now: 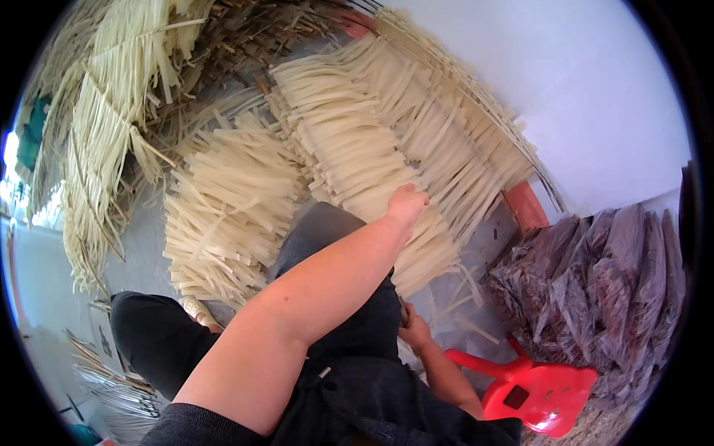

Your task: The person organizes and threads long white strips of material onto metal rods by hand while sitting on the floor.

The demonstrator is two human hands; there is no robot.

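Observation:
Long pale flat strips, which look like dried noodles [338, 123], lie in overlapping rows in front of me. My left arm reaches across my knee, and my left hand [407, 206] is closed at the right side of the middle row, its fingers curled down on the strips. Low beside my right thigh, my right hand [416, 328] is closed around something narrow and dark, mostly hidden by my leg. A shorter pile of noodles [230, 201] lies to the left of my knee.
More noodles hang over sticks [111, 104] at upper left. A red plastic stool [554, 398] stands at lower right, near dark plastic-wrapped bundles [595, 275]. A white wall [595, 97] rises at the right. Thin rods [123, 390] lie at lower left.

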